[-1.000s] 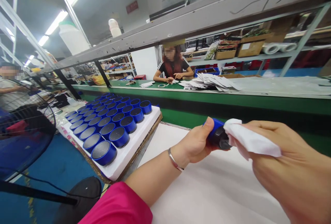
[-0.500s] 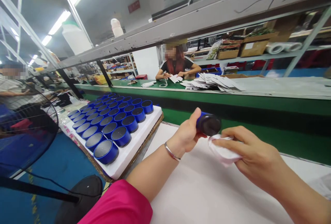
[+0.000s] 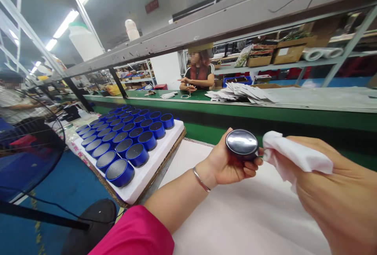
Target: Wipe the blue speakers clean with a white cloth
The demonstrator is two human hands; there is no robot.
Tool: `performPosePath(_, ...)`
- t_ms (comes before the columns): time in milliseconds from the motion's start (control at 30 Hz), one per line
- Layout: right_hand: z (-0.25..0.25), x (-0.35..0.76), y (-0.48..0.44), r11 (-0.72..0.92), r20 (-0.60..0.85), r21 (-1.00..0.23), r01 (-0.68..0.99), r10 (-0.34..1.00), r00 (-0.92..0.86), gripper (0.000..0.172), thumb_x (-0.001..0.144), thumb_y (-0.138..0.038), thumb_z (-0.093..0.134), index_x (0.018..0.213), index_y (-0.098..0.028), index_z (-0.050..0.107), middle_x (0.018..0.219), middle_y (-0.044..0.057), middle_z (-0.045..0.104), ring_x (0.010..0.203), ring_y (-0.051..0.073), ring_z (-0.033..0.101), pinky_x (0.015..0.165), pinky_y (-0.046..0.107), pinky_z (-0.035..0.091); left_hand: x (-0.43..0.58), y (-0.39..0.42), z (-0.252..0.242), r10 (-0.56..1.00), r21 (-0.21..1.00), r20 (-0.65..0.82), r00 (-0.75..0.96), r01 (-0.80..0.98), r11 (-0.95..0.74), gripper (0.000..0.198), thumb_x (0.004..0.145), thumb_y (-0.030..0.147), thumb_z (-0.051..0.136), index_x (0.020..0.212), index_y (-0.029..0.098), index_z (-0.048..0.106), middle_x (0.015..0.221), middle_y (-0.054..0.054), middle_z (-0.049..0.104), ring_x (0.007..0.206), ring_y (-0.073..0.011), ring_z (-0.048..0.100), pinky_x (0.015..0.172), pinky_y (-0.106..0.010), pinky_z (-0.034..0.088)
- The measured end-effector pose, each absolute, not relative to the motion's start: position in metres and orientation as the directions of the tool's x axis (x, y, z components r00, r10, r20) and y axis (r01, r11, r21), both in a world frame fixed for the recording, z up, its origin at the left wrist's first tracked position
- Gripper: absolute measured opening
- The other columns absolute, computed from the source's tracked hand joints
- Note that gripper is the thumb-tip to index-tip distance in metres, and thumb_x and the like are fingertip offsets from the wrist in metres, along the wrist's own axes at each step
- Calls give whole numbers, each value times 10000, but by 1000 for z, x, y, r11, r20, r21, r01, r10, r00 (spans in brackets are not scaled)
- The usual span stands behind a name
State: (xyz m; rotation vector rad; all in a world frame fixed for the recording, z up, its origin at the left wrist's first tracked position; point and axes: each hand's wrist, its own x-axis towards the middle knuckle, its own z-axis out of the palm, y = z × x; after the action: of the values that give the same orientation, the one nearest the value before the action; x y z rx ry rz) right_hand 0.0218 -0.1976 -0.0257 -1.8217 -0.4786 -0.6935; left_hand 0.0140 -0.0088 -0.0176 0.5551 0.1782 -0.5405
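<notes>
My left hand (image 3: 232, 166) wraps round a short round unit (image 3: 242, 144) whose glossy black face is turned up towards me and reflects the light. In my right hand (image 3: 330, 176) a crumpled white cloth (image 3: 294, 155) is pinched, its folded tip close to the unit's right rim; I cannot tell whether they touch. To the left, several rows of blue cylinders with dark mesh tops (image 3: 120, 173) stand on a white foam tray (image 3: 159, 164). They look like small speakers. White sheeting (image 3: 212, 215) covers the worktop below my hands.
A green conveyor belt (image 3: 203, 127) runs behind my worktop. Across it a person (image 3: 197, 74) sits near a pile of white papers (image 3: 238, 93). Overhead spans a grey shelf (image 3: 176, 37) with white bottles. A black fan (image 3: 32, 141) stands at left, and another person (image 3: 14, 103) beyond it.
The unit has turned in my left hand, bringing its black face upward. My right hand has moved right and up with the cloth. The person opposite has put their papers down.
</notes>
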Motion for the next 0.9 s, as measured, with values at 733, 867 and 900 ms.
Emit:
performPosePath(733, -25, 60, -225, -252, 717, -384, 888, 525, 459, 184, 1011, -268, 690, 1076, -364, 833, 1052, -30, 846, 729, 195, 805, 555, 236, 606, 132, 45, -51, 510, 836, 79, 856, 223, -502, 724, 924, 342, 957, 1548, 174, 632, 1633, -219, 622, 1565, -387, 552, 1336, -504, 413)
performPosePath(867, -27, 67, -236, -310, 745, -334, 890, 492, 451, 170, 1030, -374, 684, 1094, -395, 840, 1046, -44, 854, 740, 210, 817, 563, 258, 615, 146, 48, -40, 477, 688, 34, 878, 326, -648, 544, 1081, 424, 802, 1547, 184, 654, 1652, -169, 590, 1524, -380, 582, 1291, -650, 503)
performPosePath(900, -29, 70, -238, -335, 760, -330, 883, 460, 459, 177, 1034, -422, 675, 1086, -405, 843, 1044, -42, 855, 752, 223, 820, 571, 277, 624, 145, 48, -37, 466, 650, 14, 885, 346, -676, 526, 1090, 437, 793, 1536, 189, 664, 1636, -162, 603, 1497, -373, 605, 1266, -650, 533)
